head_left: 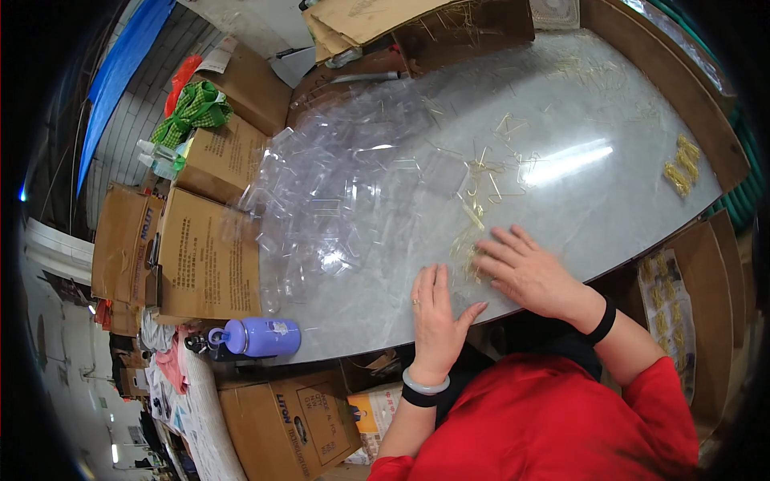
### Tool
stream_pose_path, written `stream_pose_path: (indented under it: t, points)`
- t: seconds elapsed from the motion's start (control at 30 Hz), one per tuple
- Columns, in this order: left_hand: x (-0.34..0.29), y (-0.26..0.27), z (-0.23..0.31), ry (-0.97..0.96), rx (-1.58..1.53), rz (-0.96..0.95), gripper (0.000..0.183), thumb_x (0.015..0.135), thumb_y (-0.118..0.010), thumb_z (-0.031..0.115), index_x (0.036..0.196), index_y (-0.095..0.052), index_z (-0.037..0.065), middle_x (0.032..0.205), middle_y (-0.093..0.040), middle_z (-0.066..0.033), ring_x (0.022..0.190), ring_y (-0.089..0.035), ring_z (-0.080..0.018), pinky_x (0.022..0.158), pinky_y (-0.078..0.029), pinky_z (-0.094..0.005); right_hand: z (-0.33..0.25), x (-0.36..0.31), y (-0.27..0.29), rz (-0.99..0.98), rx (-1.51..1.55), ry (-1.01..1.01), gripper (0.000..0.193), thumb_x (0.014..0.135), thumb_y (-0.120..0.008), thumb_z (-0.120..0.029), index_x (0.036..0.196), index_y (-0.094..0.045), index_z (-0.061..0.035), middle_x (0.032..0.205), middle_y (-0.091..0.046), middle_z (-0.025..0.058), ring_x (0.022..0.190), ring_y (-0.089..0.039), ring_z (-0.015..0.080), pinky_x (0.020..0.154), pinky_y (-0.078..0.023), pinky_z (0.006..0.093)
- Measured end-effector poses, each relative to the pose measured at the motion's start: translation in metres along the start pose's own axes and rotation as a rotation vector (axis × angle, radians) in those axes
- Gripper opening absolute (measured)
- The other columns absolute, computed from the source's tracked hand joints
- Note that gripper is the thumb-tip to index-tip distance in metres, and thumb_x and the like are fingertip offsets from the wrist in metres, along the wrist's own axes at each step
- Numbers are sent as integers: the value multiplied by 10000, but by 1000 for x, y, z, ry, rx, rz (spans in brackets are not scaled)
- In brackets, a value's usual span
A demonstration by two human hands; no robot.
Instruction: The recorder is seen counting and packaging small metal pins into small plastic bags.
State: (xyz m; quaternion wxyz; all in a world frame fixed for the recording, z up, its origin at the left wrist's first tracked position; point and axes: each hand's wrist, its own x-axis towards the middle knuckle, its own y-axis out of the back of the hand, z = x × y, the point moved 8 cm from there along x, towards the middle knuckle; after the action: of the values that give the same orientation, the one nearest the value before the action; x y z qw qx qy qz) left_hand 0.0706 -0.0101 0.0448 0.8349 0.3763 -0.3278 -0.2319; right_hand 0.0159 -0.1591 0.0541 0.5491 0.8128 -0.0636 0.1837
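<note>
My left hand (438,325) rests at the near edge of the grey table (361,317), its fingers stretched out and the thumb held apart. To its right, my right hand (529,274) hovers over or touches the tabletop, fingers spread and slightly blurred. Neither hand shows anything held. Just beyond the fingertips lies a small heap of thin gold wire pieces (464,243), partly covered by the right hand. More bent gold wire hooks (491,186) are scattered farther up the table. A large spread of clear plastic pieces (329,180) covers the table's left half.
Tied bundles of gold wire (682,167) sit at the table's right end. A purple bottle (271,337) lies at the left front edge. Cardboard boxes (210,256) stand along the left. An open carton (469,36) with wires is at the back. More bundles (664,309) fill a box at lower right.
</note>
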Motion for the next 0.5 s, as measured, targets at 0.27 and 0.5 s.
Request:
stream_pose_path:
  t: [0.27, 0.5]
  points:
    - [6, -11, -1, -78, 52, -132, 879, 825, -822, 295, 1475, -367, -83, 1509, -389, -274, 1424, -340, -461, 1172, -310, -516, 2, 3, -2, -80, 100, 132, 469, 777, -624, 45, 1227, -639, -85, 1383, -563, 142, 1345, -491, 361, 1145, -396, 476]
    - [8, -9, -5, -25, 21, -123, 936, 813, -831, 293, 1493, -319, -96, 1535, -324, -297, 1435, -307, -474, 1184, -288, -518, 26, -23, 15, 153, 222, -196, 411, 866, -681, -73, 1267, -599, -37, 1384, -558, 170, 1343, -482, 392, 1128, -405, 488]
